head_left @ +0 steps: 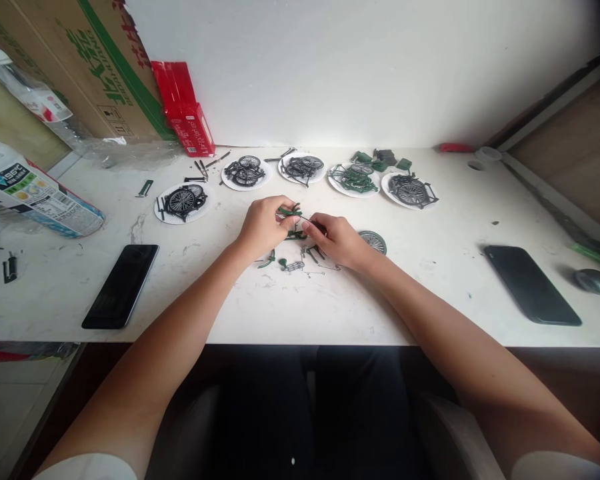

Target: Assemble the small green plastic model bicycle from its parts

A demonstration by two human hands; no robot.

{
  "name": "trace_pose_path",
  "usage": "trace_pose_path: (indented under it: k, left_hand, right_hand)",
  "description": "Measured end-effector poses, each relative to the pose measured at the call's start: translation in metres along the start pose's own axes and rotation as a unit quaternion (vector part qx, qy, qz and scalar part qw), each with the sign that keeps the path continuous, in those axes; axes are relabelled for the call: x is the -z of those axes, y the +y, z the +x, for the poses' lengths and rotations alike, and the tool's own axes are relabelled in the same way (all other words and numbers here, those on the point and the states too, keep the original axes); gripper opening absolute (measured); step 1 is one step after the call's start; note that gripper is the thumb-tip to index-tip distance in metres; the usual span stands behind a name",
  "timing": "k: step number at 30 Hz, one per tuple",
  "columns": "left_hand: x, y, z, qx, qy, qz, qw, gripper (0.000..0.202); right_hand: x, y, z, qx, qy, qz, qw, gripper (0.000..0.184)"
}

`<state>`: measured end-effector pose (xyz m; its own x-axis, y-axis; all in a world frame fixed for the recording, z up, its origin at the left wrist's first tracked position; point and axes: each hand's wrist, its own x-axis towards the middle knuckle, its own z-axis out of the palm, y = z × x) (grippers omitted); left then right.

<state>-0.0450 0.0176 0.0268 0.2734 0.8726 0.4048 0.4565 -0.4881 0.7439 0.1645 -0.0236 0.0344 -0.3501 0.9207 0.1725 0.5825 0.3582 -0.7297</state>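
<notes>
My left hand (264, 225) is closed in a pinch on a small green model bicycle frame (291, 213) above the white table (430, 267). My right hand (337, 241) is closed too, gripping the same frame from the right with a thin rod between the fingers. Under and between the hands lie small green and black loose parts (293, 263). A spoked model wheel (373, 241) lies flat just right of my right hand.
Several white paper plates (183, 202) with black and green bicycle parts line the table's back. A black phone (121, 285) lies left, another phone (531, 285) and a mouse (595, 281) right. Cardboard box (80, 60), red packet (185, 107) and wrapped package (35, 193) stand at back left.
</notes>
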Motion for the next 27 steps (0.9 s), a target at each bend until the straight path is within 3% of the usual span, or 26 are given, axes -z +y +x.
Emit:
trace_pose_path:
  k: [21,27]
  left_hand:
    - [0.0002,-0.0007,-0.0001,-0.003,-0.001,-0.003,1.0,0.019]
    - [-0.0011,-0.0014,0.0001,-0.003,0.001,-0.007,1.0,0.018]
  right_hand:
    - [0.001,-0.0005,-0.0004,-0.002,-0.011,0.015,1.0,0.046]
    - [-0.0012,-0.0005,-0.0004,-0.024,0.026,0.034,0.999,0.041]
